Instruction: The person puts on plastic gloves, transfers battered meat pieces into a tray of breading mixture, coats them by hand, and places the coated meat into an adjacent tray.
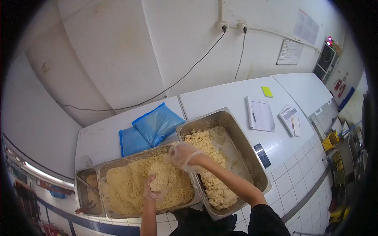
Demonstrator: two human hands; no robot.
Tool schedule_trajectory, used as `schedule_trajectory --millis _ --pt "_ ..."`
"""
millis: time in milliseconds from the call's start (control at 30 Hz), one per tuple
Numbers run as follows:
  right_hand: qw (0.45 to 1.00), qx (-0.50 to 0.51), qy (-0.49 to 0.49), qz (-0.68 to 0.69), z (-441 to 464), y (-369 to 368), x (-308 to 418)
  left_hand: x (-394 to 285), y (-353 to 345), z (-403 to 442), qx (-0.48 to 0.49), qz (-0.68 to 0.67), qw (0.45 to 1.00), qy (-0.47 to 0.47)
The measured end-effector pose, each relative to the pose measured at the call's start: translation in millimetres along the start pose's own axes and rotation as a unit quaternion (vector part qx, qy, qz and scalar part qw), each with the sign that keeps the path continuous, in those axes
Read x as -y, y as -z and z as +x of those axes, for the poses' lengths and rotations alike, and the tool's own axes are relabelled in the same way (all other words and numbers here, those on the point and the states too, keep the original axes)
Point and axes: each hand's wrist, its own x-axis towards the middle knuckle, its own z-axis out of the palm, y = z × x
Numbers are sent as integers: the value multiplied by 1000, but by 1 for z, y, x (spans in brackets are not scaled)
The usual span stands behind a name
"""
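My left hand (154,193), in a clear plastic glove, is low in a metal tray (122,215) of pale yellow crumbs (128,181). Its fingers curl round a crumb-covered lump (159,181). My right hand (184,154), gloved the same way, hangs over the crumb tray's right side, close to the neighbouring tray's rim. Its fingers are smeared and partly hidden by the loose glove, so their grip is unclear. That second, deeper metal tray (246,157) has a wet-looking, pale, lumpy mixture (214,181) along its left side.
A narrow metal container (80,185) with a utensil in it adjoins the crumb tray. Behind lie blue plastic bags (159,122). To the right are a phone (262,155), a notepad with a pen (260,114), papers (289,120) and a yellow pad (267,91). Cables run along the wall.
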Motion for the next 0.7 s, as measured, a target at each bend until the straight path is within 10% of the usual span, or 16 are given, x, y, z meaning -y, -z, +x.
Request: schedule_trajectory --millis 167,367,433,567,667,700 --pt "989 -81 -127 -2 54 -13 -146 12 3 0 -65 -49 996 41" --pt "979 -60 16 -194 81 -49 -214 24 82 1 -30 467 870 -155" --pt "992 -1 -28 -124 95 -57 -221 13 -8 -2 -233 162 959 5" --pt "997 -9 -48 -59 63 -27 -183 10 -9 1 -254 205 945 -32" --pt "997 3 -71 -40 59 -27 -182 -14 10 22 52 636 733 -235" --pt "996 -25 -74 -45 57 -38 -189 -26 -26 41 112 757 545 -343"
